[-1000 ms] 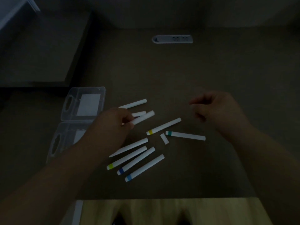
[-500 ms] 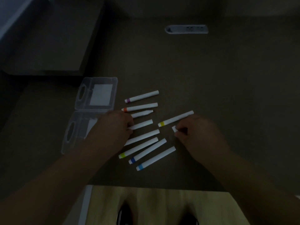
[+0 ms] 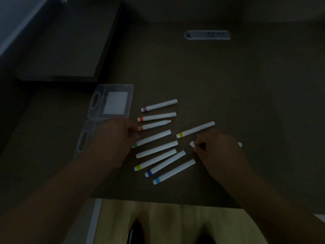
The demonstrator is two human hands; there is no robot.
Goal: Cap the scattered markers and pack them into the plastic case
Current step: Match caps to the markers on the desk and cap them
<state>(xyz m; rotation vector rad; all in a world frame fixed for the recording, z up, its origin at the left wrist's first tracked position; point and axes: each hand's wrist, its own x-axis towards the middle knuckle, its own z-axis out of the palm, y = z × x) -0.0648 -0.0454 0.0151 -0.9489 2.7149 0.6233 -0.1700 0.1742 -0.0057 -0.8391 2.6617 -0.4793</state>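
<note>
While white markers lie scattered across the dark bench [image 3: 228, 85], the right hand [image 3: 216, 148] pinches a small white cap [image 3: 192, 143] in its fingers. The left hand [image 3: 112, 138] grips the end of a green-banded marker [image 3: 153, 138], beside the open plastic case [image 3: 112, 101] at left.

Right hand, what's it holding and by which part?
The right hand pinches a small white marker cap by one end; the other end pokes out past the fingertips. The marker beneath the hand is mostly hidden.
</note>
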